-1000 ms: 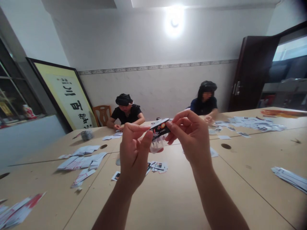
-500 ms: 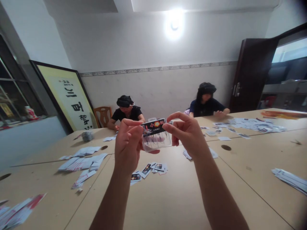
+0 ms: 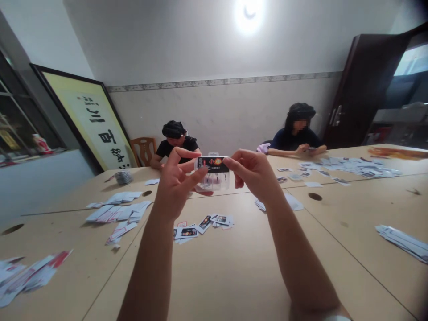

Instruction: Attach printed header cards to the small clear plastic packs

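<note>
A small clear plastic box (image 3: 217, 183) with a black printed label (image 3: 219, 165) along its upper part is held up in front of me, above the table. Thin dark items in its inner sections are too small to name. My left hand (image 3: 179, 183) grips the box from the left, its thumb across the front and a finger beneath. At the label's right end, the thumb and forefinger of my right hand (image 3: 250, 174) pinch the box, and the other fingers curl away from it. Loose printed labels (image 3: 203, 225) lie on the table below.
Cut paper pieces (image 3: 118, 207) are spread on the left of the table (image 3: 227, 276). A stack of round items (image 3: 123, 177) stands behind them. Two people (image 3: 174, 142) sit across, with many scattered labels (image 3: 354, 167) near the right one. Paper strips (image 3: 403, 243) lie at far right.
My hands and the box sit slightly higher in the view. My left thumb has moved up over the label's lower left. The person at right now holds something small.
</note>
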Available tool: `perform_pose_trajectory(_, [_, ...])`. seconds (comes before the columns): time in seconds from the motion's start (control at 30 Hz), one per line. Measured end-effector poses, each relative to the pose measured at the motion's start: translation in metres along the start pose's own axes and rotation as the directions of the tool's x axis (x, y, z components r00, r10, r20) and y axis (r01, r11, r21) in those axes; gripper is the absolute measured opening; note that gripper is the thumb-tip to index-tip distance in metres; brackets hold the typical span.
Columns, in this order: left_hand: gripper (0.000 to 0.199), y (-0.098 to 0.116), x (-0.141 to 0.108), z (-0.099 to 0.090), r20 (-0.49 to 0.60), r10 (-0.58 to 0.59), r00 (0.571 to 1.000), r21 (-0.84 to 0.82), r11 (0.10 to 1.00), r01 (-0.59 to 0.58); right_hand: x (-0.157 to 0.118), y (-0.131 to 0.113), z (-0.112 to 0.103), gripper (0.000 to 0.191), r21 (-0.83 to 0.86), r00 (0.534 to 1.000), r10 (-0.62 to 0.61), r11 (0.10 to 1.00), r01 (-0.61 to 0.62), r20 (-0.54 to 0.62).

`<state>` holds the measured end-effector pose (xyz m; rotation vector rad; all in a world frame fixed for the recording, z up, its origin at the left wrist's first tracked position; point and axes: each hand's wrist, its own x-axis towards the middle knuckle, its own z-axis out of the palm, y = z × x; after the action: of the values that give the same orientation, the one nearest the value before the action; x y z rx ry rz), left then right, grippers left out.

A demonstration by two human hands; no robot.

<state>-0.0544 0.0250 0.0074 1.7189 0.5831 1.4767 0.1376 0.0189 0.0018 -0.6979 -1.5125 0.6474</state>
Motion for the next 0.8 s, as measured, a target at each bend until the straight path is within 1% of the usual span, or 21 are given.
perform_pose_trajectory(0.17, [0.035,0.001,0.004,-0.014,0.037,-0.040,0.999,-0.006,0.999,0.040,0.004,0.009,0.003,0.036,0.069,0.997,0.034,0.997,-0.039,0.072])
perform_pose_trajectory(0.23, [0.036,0.001,0.006,-0.019,0.053,-0.059,0.997,-0.005,0.998,0.060,0.005,0.010,0.003,0.037,0.111,0.988,0.054,0.991,-0.070,0.143])
perform_pose_trajectory(0.33, [0.037,0.001,0.008,-0.025,0.086,-0.109,0.990,-0.008,0.994,0.110,0.008,0.012,0.002,0.038,0.163,0.956,0.082,0.978,-0.132,0.283])
perform_pose_trajectory(0.4, [0.037,0.000,0.009,-0.027,0.094,-0.128,0.987,-0.023,0.991,0.131,0.010,0.014,0.002,0.039,0.185,0.941,0.096,0.969,-0.163,0.325])
perform_pose_trajectory(0.5, [0.039,0.000,0.010,-0.027,0.068,-0.147,0.987,-0.057,0.987,0.151,0.011,0.019,0.006,0.039,0.204,0.947,0.108,0.963,-0.175,0.304])
perform_pose_trajectory(0.6, [0.041,-0.001,0.011,-0.026,0.034,-0.149,0.988,-0.066,0.986,0.151,0.011,0.023,0.009,0.036,0.194,0.958,0.097,0.969,-0.152,0.269])
perform_pose_trajectory(0.7, [0.041,-0.001,0.010,-0.026,0.041,-0.147,0.988,-0.048,0.988,0.149,0.011,0.025,0.012,0.033,0.173,0.965,0.088,0.976,-0.134,0.247])
perform_pose_trajectory(0.8, [0.041,-0.001,0.010,-0.024,0.036,-0.149,0.988,-0.039,0.988,0.150,0.011,0.025,0.011,0.032,0.175,0.960,0.097,0.974,-0.146,0.261])
